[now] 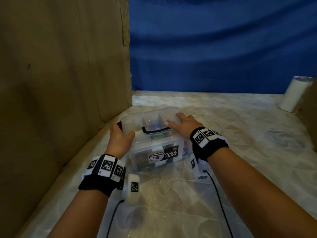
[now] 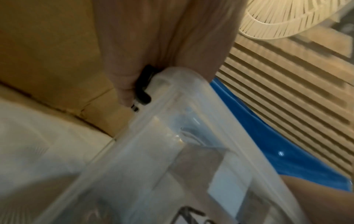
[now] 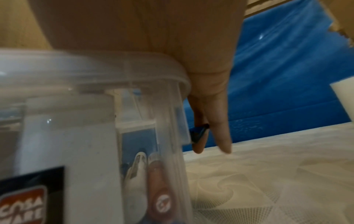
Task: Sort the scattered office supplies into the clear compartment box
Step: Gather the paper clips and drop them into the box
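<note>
The clear compartment box [image 1: 151, 152] stands on the table with its lid [image 1: 154, 115] on and a black handle [image 1: 155, 131] on top. Its label reads CASA BOX. Coloured supplies show through the walls, among them a red pen-like item [image 3: 159, 181] and a white one [image 3: 136, 174]. My left hand [image 1: 122, 133] grips the box's left end, thumb on the lid, fingers curled over the black left latch [image 2: 142, 89]. My right hand [image 1: 185, 124] lies flat on the lid's right end. Its fingers [image 3: 224, 136] reach down over the rim beside the black right latch [image 3: 199, 131].
A tall cardboard wall [image 1: 60, 83] stands close on the left, almost touching the box. A blue cloth [image 1: 223, 48] hangs behind. A white cylinder [image 1: 294, 93] stands at the back right beside more cardboard [image 1: 310, 109]. The patterned white tablecloth [image 1: 231, 134] stretches to the right.
</note>
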`<state>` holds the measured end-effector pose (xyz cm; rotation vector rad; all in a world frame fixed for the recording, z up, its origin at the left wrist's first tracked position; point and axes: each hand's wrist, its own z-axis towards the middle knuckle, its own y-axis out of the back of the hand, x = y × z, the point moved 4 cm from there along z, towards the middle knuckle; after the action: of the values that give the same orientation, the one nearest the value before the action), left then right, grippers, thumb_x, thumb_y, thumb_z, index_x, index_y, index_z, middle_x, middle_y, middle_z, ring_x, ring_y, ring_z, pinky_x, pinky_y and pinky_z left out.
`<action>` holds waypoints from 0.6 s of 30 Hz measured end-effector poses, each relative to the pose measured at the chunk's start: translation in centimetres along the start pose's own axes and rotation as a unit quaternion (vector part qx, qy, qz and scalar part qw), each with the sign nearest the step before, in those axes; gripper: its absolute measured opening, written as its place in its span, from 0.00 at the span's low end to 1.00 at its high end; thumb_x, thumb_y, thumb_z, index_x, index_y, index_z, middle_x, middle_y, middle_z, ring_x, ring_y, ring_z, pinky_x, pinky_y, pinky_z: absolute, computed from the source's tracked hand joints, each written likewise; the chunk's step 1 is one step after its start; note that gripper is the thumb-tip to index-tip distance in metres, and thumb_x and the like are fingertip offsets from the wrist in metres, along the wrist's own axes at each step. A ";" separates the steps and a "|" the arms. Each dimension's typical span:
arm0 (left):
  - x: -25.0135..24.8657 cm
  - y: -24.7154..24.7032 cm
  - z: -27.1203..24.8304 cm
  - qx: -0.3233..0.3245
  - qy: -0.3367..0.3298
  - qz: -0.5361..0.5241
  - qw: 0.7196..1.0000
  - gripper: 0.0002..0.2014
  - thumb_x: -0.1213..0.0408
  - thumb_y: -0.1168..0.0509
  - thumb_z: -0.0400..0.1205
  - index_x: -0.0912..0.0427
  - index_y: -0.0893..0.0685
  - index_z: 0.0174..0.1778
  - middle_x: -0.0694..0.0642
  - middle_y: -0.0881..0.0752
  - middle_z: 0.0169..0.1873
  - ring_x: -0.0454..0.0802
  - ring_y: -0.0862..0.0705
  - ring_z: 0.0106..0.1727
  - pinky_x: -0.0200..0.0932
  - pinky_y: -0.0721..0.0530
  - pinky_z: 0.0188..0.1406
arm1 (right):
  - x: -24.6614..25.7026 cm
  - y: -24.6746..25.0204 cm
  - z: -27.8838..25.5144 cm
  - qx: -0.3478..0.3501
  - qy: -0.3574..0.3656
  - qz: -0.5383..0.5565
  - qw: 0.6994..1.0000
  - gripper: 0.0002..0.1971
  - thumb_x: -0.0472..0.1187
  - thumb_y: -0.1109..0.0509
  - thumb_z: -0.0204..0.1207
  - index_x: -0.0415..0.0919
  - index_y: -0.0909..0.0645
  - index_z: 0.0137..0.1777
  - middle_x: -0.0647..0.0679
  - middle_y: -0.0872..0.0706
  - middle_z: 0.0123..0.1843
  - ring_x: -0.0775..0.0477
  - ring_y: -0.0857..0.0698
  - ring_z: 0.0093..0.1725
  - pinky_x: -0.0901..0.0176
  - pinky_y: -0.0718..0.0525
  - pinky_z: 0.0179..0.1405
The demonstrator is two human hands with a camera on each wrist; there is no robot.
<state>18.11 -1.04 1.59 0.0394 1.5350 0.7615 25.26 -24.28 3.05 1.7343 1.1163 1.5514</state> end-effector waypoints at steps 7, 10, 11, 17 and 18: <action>-0.4 -0.3 -0.5 -0.015 -0.027 0.074 0.997 0.27 0.54 0.35 0.82 0.60 0.31 0.75 0.60 0.22 0.71 0.59 0.22 0.69 0.49 0.25 0.66 | -0.1 -0.3 0.3 -0.010 0.006 -0.047 0.999 0.43 0.76 0.46 0.70 0.59 0.48 0.83 0.44 0.44 0.84 0.31 0.39 0.80 0.37 0.38 0.77; -1.2 -0.5 -0.4 -0.007 -0.022 0.178 0.984 0.27 0.53 0.40 0.84 0.67 0.32 0.74 0.66 0.24 0.70 0.64 0.23 0.68 0.54 0.24 0.65 | 0.2 -0.1 0.1 -0.007 0.006 -0.080 0.997 0.42 0.76 0.49 0.71 0.59 0.49 0.83 0.44 0.45 0.85 0.28 0.43 0.81 0.34 0.40 0.77; -1.3 -0.5 -0.5 0.004 -0.016 0.195 0.981 0.28 0.52 0.41 0.84 0.68 0.35 0.75 0.67 0.26 0.72 0.65 0.24 0.69 0.55 0.25 0.65 | 0.3 -0.1 0.0 -0.005 0.008 -0.085 0.996 0.42 0.75 0.49 0.72 0.58 0.49 0.83 0.44 0.46 0.85 0.28 0.44 0.81 0.34 0.40 0.77; -1.8 -1.1 -2.5 0.063 -0.036 0.307 0.949 0.38 0.41 0.53 0.85 0.62 0.55 0.84 0.64 0.61 0.83 0.60 0.53 0.85 0.52 0.47 0.83 | 0.2 0.3 -0.5 -0.059 -0.020 -0.015 0.998 0.56 0.75 0.36 0.65 0.50 0.58 0.84 0.41 0.56 0.85 0.29 0.43 0.81 0.35 0.37 0.77; -1.8 -1.2 -2.7 0.061 -0.056 0.336 0.938 0.39 0.39 0.55 0.84 0.62 0.55 0.84 0.64 0.64 0.83 0.59 0.58 0.85 0.51 0.51 0.84 | 0.0 0.4 -0.4 -0.070 -0.042 -0.002 0.997 0.60 0.75 0.34 0.63 0.46 0.60 0.84 0.38 0.55 0.85 0.29 0.43 0.81 0.35 0.39 0.78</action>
<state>16.43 -3.97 2.37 0.7193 1.4576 1.1722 24.92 -24.49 3.46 1.6851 0.9465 1.5024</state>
